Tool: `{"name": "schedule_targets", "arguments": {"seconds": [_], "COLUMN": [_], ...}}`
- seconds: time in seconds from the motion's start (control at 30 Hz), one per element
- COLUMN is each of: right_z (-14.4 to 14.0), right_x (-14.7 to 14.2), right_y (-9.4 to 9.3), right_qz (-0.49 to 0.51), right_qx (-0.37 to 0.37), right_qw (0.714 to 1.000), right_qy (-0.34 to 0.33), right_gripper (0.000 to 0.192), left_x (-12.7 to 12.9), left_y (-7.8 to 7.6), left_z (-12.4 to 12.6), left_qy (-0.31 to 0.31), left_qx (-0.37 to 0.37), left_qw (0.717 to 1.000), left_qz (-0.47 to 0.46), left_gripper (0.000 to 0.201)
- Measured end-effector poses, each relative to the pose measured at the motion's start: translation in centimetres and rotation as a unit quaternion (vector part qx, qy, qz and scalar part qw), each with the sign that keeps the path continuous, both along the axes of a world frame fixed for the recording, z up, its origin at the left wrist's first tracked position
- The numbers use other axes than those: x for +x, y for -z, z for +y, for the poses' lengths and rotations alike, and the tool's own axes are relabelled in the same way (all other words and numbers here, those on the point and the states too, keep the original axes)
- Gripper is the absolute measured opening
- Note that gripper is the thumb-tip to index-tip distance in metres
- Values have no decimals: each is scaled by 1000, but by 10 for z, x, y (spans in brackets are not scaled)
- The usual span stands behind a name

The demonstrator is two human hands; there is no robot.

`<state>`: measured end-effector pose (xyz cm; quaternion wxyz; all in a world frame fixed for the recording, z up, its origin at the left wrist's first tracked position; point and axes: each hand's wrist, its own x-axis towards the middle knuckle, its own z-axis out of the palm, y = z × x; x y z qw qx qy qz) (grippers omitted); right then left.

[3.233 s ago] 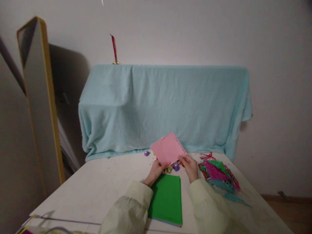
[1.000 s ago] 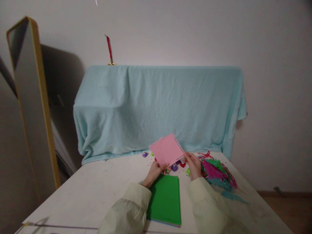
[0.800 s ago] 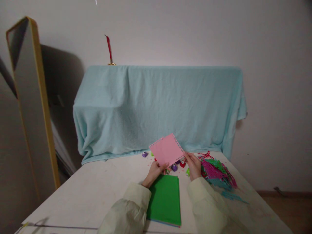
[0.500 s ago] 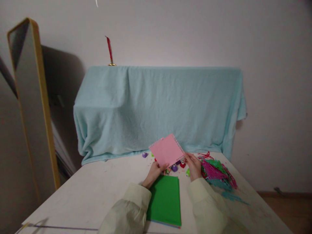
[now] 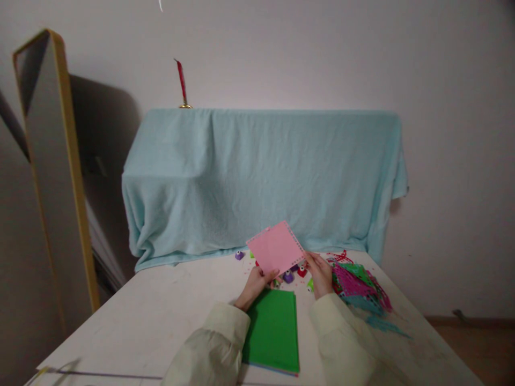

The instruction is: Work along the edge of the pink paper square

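Pink sheet [image 5: 276,248] held tilted above worktop [image 5: 161,316], my left hand [image 5: 254,285] pinching its lower corner, right hand [image 5: 319,274] gripping its right edge. Green paper stack [image 5: 273,329] below; small punches [image 5: 288,276] and cut paper pile [image 5: 358,284] nearby.

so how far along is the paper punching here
Done, it seems: a pile of punched sheets lies by the right hand. In hand: both hands hold a pink sheet up off the table, the left hand at its lower corner; punched holes line its upper edges only. Probably left: the stack with a green top sheet, which looks unpunched. Small punches sit beneath the pink sheet.
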<state>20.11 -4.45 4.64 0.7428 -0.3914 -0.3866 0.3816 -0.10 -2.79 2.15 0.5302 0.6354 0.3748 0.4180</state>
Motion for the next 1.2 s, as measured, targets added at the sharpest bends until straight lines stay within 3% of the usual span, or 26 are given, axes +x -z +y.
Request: {"name": "schedule_targets", "arguments": {"seconds": [0.5,1.2], "right_z": [0,3], "right_x": [0,1], "right_y": [2,5], "right_qz": [0,-1], "right_qx": [12,2], "right_qw": [1000,1000], "right_qy": [-7,5], "right_gripper": [26,28], "left_x": [0,1], "left_y": [4,-7], "left_z": [3,-4], "left_qy": [4,-3], "left_qx": [3,-3], "left_qw": [1000,1000], "left_qz": [2,-2], "left_gripper": [56,55]}}
